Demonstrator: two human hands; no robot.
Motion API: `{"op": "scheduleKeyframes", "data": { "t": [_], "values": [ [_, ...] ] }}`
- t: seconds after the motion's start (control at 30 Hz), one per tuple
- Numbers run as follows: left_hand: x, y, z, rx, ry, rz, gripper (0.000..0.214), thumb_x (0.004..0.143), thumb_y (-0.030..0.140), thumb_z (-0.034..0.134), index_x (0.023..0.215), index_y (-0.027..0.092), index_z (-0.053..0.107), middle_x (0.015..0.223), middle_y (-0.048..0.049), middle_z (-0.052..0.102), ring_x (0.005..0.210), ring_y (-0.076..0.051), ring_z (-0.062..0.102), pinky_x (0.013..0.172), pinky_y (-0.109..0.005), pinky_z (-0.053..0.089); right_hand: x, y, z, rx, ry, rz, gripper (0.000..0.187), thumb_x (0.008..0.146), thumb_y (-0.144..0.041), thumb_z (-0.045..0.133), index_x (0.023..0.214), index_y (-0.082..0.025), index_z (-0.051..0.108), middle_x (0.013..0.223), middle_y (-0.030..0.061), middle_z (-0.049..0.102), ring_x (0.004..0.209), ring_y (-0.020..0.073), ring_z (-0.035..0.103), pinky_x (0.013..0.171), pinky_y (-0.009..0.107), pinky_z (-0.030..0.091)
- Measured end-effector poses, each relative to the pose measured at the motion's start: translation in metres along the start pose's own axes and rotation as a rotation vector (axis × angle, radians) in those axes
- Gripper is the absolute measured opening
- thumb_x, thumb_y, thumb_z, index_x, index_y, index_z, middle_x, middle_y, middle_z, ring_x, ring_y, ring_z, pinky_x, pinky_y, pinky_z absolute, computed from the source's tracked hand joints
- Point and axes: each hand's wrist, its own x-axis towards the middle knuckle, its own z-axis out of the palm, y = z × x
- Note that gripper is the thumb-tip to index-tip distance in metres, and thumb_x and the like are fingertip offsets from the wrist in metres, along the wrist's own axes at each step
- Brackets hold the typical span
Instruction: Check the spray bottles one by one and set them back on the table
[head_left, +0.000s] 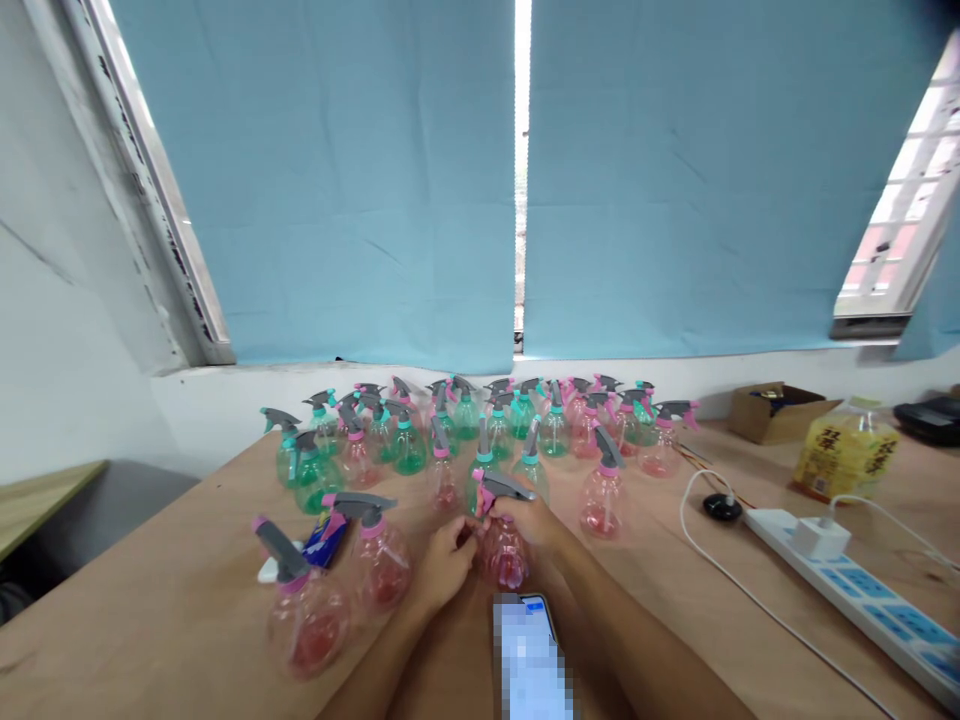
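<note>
A pink spray bottle with a grey and pink trigger head stands upright on the table in front of me. My right hand is closed round its neck, just below the trigger. Close by on the left side, my left hand has its fingers curled into a pinch near the right fingertips; whatever they may hold is hidden. To the left stand two more pink spray bottles, one nearer and one behind it. A phone lies below my hands, its screen partly blurred out.
Several green and pink spray bottles crowd the table's back. A blue packet lies left. On the right are a white power strip with a charger and cable, a black disc, a jug of yellow liquid and a cardboard box.
</note>
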Motion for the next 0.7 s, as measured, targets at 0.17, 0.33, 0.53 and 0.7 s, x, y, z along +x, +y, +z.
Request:
{"op": "scheduleKeyframes", "data": {
  "t": [0.17,0.33,0.53,0.7],
  "values": [
    [0.0,-0.001,0.0,0.0,-0.006,0.014,0.03,0.09,0.043,0.052,0.09,0.016,0.064,0.072,0.0012,0.06,0.058,-0.012,0.051,0.057,-0.022,0.039,0.0,0.003,0.0,-0.02,0.026,-0.036,0.023,0.064,-0.019,0.052,0.078,-0.02,0.07,0.066,0.0003,0.066,0.061,0.0161,0.062,0.061,0.028,0.05],
    [-0.001,0.001,0.0,0.014,-0.011,0.015,0.03,0.091,0.042,0.051,0.091,0.016,0.064,0.071,0.0021,0.059,0.058,-0.012,0.051,0.058,-0.022,0.039,0.0,0.004,0.001,0.05,0.007,-0.03,0.018,0.063,-0.016,0.053,0.072,-0.018,0.068,0.065,0.0008,0.065,0.056,0.0157,0.061,0.056,0.026,0.048],
    [0.0,-0.006,0.0,0.022,-0.01,0.019,0.029,0.091,0.041,0.05,0.092,0.016,0.065,0.074,0.0008,0.061,0.059,-0.013,0.051,0.057,-0.023,0.038,0.001,0.001,0.0,0.031,0.0,-0.053,0.023,0.062,-0.015,0.054,0.078,-0.019,0.071,0.064,-0.0004,0.064,0.056,0.015,0.061,0.057,0.025,0.048],
    [0.0,-0.009,0.0,0.028,-0.016,0.039,0.03,0.092,0.041,0.049,0.094,0.016,0.065,0.074,0.0007,0.061,0.06,-0.013,0.052,0.058,-0.023,0.039,0.002,0.006,-0.001,0.03,0.003,-0.034,0.021,0.062,-0.016,0.053,0.075,-0.019,0.07,0.066,0.0002,0.065,0.056,0.0146,0.06,0.057,0.026,0.046]
  ]
}}
